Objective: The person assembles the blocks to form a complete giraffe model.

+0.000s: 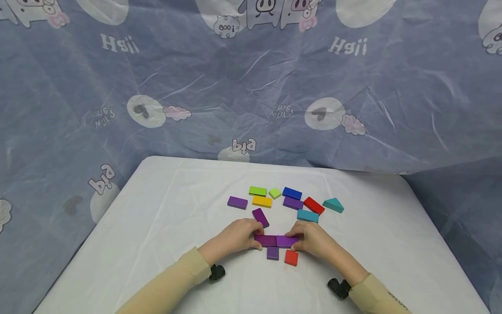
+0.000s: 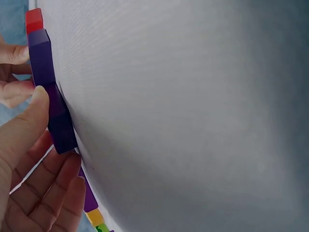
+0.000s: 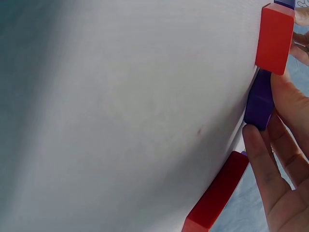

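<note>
Two purple blocks lie end to end on the white table. My left hand (image 1: pixel 241 235) pinches the left, darker purple block (image 1: pixel 265 240) (image 2: pixel 63 128) between thumb and fingers. On the other end, my right hand (image 1: pixel 312 238) grips the brighter purple block (image 1: pixel 285 241) (image 3: pixel 260 104) the same way. Just in front of their seam sits a small purple block (image 1: pixel 273 253), touching or nearly touching them. A red block (image 1: pixel 291 257) (image 3: pixel 276 38) rests to its right, a little apart. Behind my left fingers lies a tilted purple block (image 1: pixel 260 217).
Farther back are scattered blocks: purple (image 1: pixel 237 202), green (image 1: pixel 257 191), light green (image 1: pixel 275 193), yellow (image 1: pixel 262 201), blue (image 1: pixel 292 193), another purple (image 1: pixel 293 203), red (image 1: pixel 314 205), teal (image 1: pixel 307 215) and a teal triangle (image 1: pixel 334 205). A patterned blue-grey curtain (image 1: pixel 235 87) hangs behind the table (image 1: pixel 188 183).
</note>
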### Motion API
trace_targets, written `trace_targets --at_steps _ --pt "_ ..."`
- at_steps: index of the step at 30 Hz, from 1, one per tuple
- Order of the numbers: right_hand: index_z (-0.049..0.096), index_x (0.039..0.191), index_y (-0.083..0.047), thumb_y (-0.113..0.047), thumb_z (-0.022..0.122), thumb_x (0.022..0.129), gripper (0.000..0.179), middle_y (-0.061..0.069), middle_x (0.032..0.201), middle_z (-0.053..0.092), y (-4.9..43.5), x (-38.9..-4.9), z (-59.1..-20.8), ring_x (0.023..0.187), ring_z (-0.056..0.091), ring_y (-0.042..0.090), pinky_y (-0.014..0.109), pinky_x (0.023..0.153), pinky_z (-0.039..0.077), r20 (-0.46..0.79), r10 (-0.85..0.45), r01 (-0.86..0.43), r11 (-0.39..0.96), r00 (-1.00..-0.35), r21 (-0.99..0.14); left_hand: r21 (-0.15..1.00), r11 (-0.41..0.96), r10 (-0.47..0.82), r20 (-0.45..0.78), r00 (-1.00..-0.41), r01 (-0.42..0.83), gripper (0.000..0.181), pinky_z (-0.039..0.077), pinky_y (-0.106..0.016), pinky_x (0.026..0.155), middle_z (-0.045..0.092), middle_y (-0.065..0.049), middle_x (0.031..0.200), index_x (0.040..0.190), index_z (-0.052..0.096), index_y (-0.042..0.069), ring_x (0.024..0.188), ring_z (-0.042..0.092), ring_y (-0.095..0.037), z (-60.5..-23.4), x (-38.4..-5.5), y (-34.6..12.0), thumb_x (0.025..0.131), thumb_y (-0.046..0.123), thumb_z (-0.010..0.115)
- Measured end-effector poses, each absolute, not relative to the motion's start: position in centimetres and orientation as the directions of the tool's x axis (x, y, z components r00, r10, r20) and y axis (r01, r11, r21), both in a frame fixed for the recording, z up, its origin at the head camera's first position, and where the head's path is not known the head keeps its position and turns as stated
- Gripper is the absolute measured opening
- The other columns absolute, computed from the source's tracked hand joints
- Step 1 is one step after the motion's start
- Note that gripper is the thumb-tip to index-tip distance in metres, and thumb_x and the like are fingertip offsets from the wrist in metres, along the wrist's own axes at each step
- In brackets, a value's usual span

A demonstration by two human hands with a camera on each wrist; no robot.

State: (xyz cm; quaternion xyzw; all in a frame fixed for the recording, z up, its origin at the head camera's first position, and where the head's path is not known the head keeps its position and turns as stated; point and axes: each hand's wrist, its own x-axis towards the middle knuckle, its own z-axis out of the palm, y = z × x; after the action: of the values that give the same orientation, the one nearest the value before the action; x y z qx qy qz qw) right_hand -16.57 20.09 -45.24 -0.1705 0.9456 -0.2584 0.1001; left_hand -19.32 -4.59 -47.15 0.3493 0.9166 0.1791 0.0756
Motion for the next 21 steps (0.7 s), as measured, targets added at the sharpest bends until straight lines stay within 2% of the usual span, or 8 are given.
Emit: trace_targets --at_steps 7,11,15,17,21 --pt "0.078 0.106 -0.013 -0.013 0.084 0.076 0.031 -0.009 0.089 0.068 20.3 -16.5 -45.4 0.087 0.061 0.010 0.022 0.075 0.053 -0.094 -0.385 -0.279 0.796 -0.918 -0.537 0.391 0.688 0.674 -0.030 -0.739 0.612 0.033 0.052 -0.021 0.083 0.067 0.010 0.091 0.103 0.071 0.018 0.079 0.054 -0.004 -47.2 -19.4 -4.6 0.080 0.038 0.081" --pt "0.078 0.107 -0.014 -0.014 0.084 0.076 0.031 -0.009 0.090 0.068 20.4 -16.5 -45.5 0.088 0.060 0.010 0.021 0.075 0.053 -0.101 -0.388 -0.276 0.792 -0.916 -0.544 0.419 0.688 0.661 -0.024 -0.750 0.593 0.032 0.053 -0.023 0.086 0.069 0.006 0.097 0.107 0.072 0.016 0.085 0.058 -0.006 -46.6 -19.6 -4.8 0.085 0.038 0.077" --pt "0.078 0.108 -0.014 -0.014 0.084 0.076 0.032 -0.008 0.090 0.068 20.4 -16.6 -45.5 0.088 0.060 0.010 0.020 0.075 0.052 -0.108 -0.385 -0.269 0.793 -0.917 -0.547 0.426 0.682 0.640 0.045 -0.767 0.594 0.023 0.054 -0.027 0.089 0.069 0.002 0.100 0.107 0.071 0.014 0.093 0.062 -0.012 -45.9 -20.5 -5.1 0.089 0.028 0.074" --pt "0.078 0.108 -0.014 -0.014 0.084 0.076 0.033 -0.008 0.090 0.068 20.4 -16.6 -45.5 0.088 0.060 0.010 0.020 0.075 0.052 -0.107 -0.382 -0.266 0.794 -0.918 -0.547 0.398 0.688 0.631 0.088 -0.771 0.608 0.019 0.053 -0.031 0.095 0.070 0.001 0.104 0.108 0.071 0.014 0.101 0.063 -0.015 -45.7 -21.3 -5.2 0.090 0.019 0.073" --pt "0.078 0.108 -0.014 -0.014 0.085 0.075 0.033 -0.009 0.090 0.068 20.5 -16.6 -45.5 0.088 0.059 0.009 0.020 0.074 0.052 -0.109 -0.376 -0.261 0.796 -0.920 -0.546 0.335 0.703 0.631 0.110 -0.768 0.627 0.028 0.048 -0.036 0.105 0.069 0.000 0.117 0.115 0.071 0.017 0.116 0.061 -0.021 -45.8 -22.7 -5.2 0.090 0.005 0.068"
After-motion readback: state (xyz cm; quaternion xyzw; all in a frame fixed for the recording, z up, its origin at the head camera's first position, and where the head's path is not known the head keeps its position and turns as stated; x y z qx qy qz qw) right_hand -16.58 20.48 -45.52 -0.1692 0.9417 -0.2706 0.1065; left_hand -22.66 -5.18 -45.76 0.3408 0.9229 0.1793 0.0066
